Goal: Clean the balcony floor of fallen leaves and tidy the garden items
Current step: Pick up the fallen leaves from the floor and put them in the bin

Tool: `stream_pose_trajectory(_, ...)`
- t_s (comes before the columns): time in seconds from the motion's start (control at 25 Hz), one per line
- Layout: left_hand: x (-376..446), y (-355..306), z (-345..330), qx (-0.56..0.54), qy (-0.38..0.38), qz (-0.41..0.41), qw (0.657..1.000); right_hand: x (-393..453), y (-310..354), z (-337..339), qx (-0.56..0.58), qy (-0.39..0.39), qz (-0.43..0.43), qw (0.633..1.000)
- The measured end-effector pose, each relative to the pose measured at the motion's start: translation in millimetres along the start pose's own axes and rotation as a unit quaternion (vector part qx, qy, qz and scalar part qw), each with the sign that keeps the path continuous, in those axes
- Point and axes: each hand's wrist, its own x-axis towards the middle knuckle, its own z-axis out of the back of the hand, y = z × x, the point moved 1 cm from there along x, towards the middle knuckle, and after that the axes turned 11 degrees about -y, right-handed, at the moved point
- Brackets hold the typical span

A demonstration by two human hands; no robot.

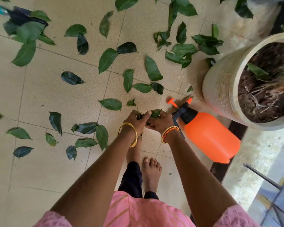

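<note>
**Operator:** Both hands are down together at the middle of my view. My left hand (134, 122) has its fingers curled round a small bunch of leaves (155, 113), thumb pressed over the top, and my right hand (161, 122) is cupped against the same bunch from the other side, fingers bent round it. Neither one is loose.

**Observer:** How far along does that put you?

**Operator:** Barely started, I judge. That one handful is all I can count as gathered. Loose leaves (107, 59) lie all over the tiled floor (47, 95), thickest from ten o'clock round to one o'clock, with more at eight o'clock by my left arm.

**Observer:** And the garden things?

**Operator:** Not tidied yet. An orange sprayer (209, 136) lies on its side at three o'clock, just beside my right wrist, nozzle pointing toward the big pot (223, 89) at two o'clock. A leaf sits on the soil in that pot. Something dark with a teal handle lies at eleven o'clock, too blurred to name.
</note>
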Motion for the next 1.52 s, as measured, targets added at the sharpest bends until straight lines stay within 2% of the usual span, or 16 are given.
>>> stream_pose_trajectory(0.12,-9.0,-14.2,3.6,-0.002,-0.009,-0.024,1.0,-15.5,22.2,1.7,0.013,0.058,-0.01,0.998)
stream_pose_trajectory(0.2,-11.1,-22.4,6.3,-0.016,-0.015,-0.018,1.0,-23.8,34.9,2.4,-0.024,0.104,-0.012,0.994)
stream_pose_trajectory(0.28,-13.7,-29.6,8.2,-0.048,-0.002,0.002,0.999,-26.6,47.0,1.3,-0.09,0.11,0.013,0.99)
stream_pose_trajectory(0.4,-15.8,-36.5,5.4,-0.085,0.004,0.016,0.996,-24.1,59.8,0.4,-0.183,0.046,0.087,0.978)
stream_pose_trajectory(0.52,-16.1,-40.8,-2.8,-0.125,-0.014,0.038,0.991,-17.4,59.3,-1.9,-0.232,-0.014,0.108,0.967)
stream_pose_trajectory(0.6,-12.4,-44.5,-8.7,-0.159,-0.031,0.075,0.984,-10.8,58.0,-1.8,-0.292,-0.018,0.131,0.947)
stream_pose_trajectory(0.68,-4.9,-48.0,-13.7,-0.196,-0.026,0.119,0.973,1.3,60.9,3.2,-0.29,-0.025,0.14,0.947)
stream_pose_trajectory(0.76,3.8,-49.1,-18.8,-0.213,-0.004,0.149,0.966,23.7,64.3,14.0,-0.249,-0.103,0.159,0.95)
stream_pose_trajectory(0.84,17.8,-47.3,-24.1,-0.167,-0.002,0.124,0.978,58.5,68.2,30.6,-0.297,-0.224,0.206,0.905)
stream_pose_trajectory(0.92,30.2,-45.2,-25.0,-0.116,-0.012,0.079,0.99,92.1,69.7,48.5,-0.368,-0.29,0.203,0.86)
stream_pose_trajectory(1.04,50.6,-37.4,-23.2,-0.109,-0.017,0.074,0.991,127.5,69.2,67.7,-0.428,-0.352,0.166,0.816)
stream_pose_trajectory(1.16,60.2,-29.7,-15.3,-0.143,-0.01,0.099,0.985,138.0,68.4,69.8,-0.42,-0.401,0.163,0.798)
stream_pose_trajectory(1.28,61.5,-24.8,-4.5,-0.15,-0.014,0.127,0.98,139.5,68.8,68.1,-0.448,-0.41,0.18,0.774)
stream_pose_trajectory(1.36,59.9,-18.3,2.0,-0.115,-0.035,0.123,0.985,130.1,70.4,62.3,-0.438,-0.394,0.201,0.783)
stream_pose_trajectory(1.4,58.8,-14.3,5.9,-0.106,-0.04,0.124,0.986,120.9,70.0,55.0,-0.416,-0.374,0.213,0.801)
stream_pose_trajectory(1.52,51.3,-1.2,18.8,-0.105,-0.031,0.157,0.982,73.6,58.6,18.3,-0.288,-0.245,0.219,0.9)
